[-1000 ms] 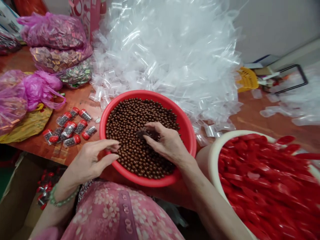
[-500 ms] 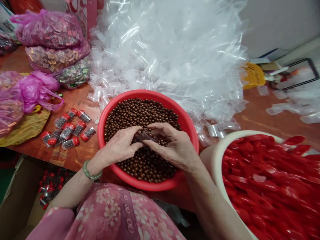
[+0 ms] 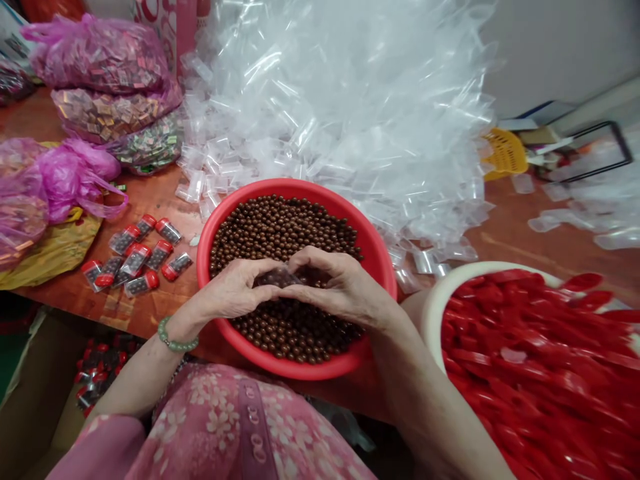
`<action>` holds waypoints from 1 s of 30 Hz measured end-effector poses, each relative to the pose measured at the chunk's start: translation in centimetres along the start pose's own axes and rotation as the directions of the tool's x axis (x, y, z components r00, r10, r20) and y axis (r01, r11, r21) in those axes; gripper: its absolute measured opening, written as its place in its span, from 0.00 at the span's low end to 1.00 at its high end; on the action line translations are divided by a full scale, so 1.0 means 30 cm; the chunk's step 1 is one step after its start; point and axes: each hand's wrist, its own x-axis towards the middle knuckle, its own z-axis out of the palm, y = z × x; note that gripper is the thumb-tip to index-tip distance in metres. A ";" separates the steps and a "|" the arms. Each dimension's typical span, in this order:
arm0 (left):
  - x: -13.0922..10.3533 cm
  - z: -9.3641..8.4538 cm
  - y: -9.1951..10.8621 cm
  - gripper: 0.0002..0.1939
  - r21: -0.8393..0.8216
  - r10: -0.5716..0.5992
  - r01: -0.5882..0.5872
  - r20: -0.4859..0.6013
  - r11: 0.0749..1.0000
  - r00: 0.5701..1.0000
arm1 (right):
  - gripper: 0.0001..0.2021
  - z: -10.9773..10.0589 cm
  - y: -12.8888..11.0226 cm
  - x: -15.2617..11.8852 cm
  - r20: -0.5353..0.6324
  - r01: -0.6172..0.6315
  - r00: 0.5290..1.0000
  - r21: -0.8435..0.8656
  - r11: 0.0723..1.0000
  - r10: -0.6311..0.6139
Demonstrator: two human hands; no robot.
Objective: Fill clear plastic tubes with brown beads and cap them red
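Note:
My left hand [image 3: 235,290] grips a small clear plastic container [image 3: 277,275] between thumb and fingers, with dark brown balls showing through its wall. Curled in from the other side, my right hand [image 3: 345,287] has its thumb and fingertips closed at the container's right end; what lies inside that grip is partly hidden. Both hands are over a red basin [image 3: 386,267] full of glossy brown balls [image 3: 285,223]. To the left on the table lie several filled containers with red caps [image 3: 136,259].
A large heap of clear empty containers [image 3: 340,113] rises behind the basin. At right stands a white tub [image 3: 434,327] of red plastic pieces [image 3: 540,373]. Pink bags [image 3: 100,60] of small wrapped items are stacked at left. Below them, a cardboard box [image 3: 30,380] holds more red-capped containers.
My hands have come closer together, and my right fingertips have closed in around the container's end. The container has shifted slightly left.

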 end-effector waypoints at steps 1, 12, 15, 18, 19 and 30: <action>0.002 -0.002 -0.001 0.10 -0.031 0.001 -0.001 -0.006 1.000 1.000 | 0.12 0.002 0.002 0.001 -0.005 -0.016 1.000 0.011 1.000 0.016; 0.010 -0.015 -0.015 0.10 -0.134 -0.062 0.046 -0.116 0.990 0.991 | 0.14 0.000 0.008 -0.032 -0.116 -0.121 0.985 0.069 0.990 0.128; 0.009 -0.021 0.008 0.10 -0.215 -0.111 0.068 -0.194 0.974 0.975 | 0.17 -0.036 -0.018 -0.101 -0.180 -0.112 0.980 -0.148 0.983 0.084; 0.010 -0.025 0.034 0.12 -0.296 -0.176 0.094 -0.263 0.951 0.949 | 0.13 -0.099 -0.038 -0.228 -0.350 -0.228 0.931 -0.340 0.912 0.102; 0.010 -0.026 0.040 0.12 -0.305 -0.188 0.101 -0.272 0.947 0.944 | 0.12 -0.125 -0.037 -0.280 -0.441 -0.322 0.887 -0.372 0.870 0.140; 0.001 0.026 0.066 0.16 -0.208 -0.186 0.149 -0.171 0.967 0.968 | 0.12 -0.349 0.220 -0.518 -0.556 -0.734 0.675 -0.572 0.367 0.484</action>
